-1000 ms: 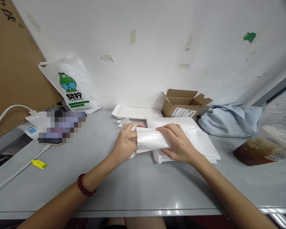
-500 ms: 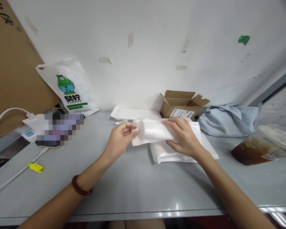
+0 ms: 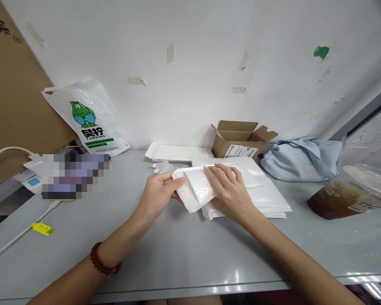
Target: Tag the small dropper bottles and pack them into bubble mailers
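Note:
A white bubble mailer (image 3: 199, 186) is held between both hands above the grey desk, its left end tilted down toward me. My left hand (image 3: 160, 190) pinches the flap end, with the thumb on top and the fingers beneath. Wrapped over the mailer's body is my right hand (image 3: 230, 186), fingers on its upper face and thumb out of sight below. More white mailers (image 3: 269, 197) lie stacked under and behind the right hand. Crumpled pale strips (image 3: 165, 167) rest on the desk just beyond my left hand.
Flat white mailers (image 3: 180, 151) lie by the wall, left of an open cardboard box (image 3: 238, 140). A light blue cloth bag (image 3: 301, 161) and a lidded cup of brown drink (image 3: 339, 195) stand at right. At left are a white plastic bag (image 3: 89, 118) and a cable (image 3: 19, 241).
The mailer has turned, its left end now lower and nearer me. Both hands have shifted slightly, and the crumpled strips behind show more. The whole view has moved a little.

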Available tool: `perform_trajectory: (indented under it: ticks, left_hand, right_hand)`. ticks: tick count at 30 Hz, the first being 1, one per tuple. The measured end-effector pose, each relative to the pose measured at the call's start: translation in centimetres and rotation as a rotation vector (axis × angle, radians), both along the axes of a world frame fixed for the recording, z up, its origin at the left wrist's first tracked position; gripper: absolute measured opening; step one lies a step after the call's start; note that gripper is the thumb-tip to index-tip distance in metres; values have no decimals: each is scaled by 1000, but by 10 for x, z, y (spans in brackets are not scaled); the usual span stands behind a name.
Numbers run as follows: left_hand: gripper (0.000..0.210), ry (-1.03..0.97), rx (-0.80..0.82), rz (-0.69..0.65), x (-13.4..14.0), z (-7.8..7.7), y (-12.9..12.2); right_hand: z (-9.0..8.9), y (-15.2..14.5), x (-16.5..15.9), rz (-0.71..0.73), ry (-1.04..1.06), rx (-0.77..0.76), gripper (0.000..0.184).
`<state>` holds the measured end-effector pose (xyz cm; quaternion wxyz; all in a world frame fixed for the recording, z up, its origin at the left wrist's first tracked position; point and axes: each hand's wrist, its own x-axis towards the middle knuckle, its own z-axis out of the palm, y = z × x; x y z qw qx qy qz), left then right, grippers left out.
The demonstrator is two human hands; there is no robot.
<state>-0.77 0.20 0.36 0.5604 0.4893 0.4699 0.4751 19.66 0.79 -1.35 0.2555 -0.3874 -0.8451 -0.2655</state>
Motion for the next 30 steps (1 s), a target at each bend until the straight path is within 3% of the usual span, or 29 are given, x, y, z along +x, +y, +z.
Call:
perform_trajectory:
  ticks: [7, 10, 13, 17, 23, 27, 30]
  left_hand:
    - [31, -63, 29, 137, -3, 1, 3]
    - [28, -37, 72, 97, -1, -1, 3]
    - [23, 110, 139, 14, 3, -6, 0]
    - [21, 396, 413, -60, 7, -15, -2]
    - [40, 715, 944, -33, 2, -27, 5]
    - [43, 820, 1060, -7, 2, -34, 12]
    - [38, 767, 1094, 25, 5, -37, 15]
  right_hand:
    - [2, -2, 2, -19, -12, 7, 43]
    - [-1, -1, 0, -36, -45, -29, 40]
    - [-6, 1, -2, -50, -67, -71, 42]
    - [-10, 4, -2, -61, -89, -83, 42]
    - [-7, 10, 5, -43, -14, -41, 32]
    - [-3, 10, 6, 55, 34, 10, 23]
    - [1, 7, 2, 123, 65, 73, 19]
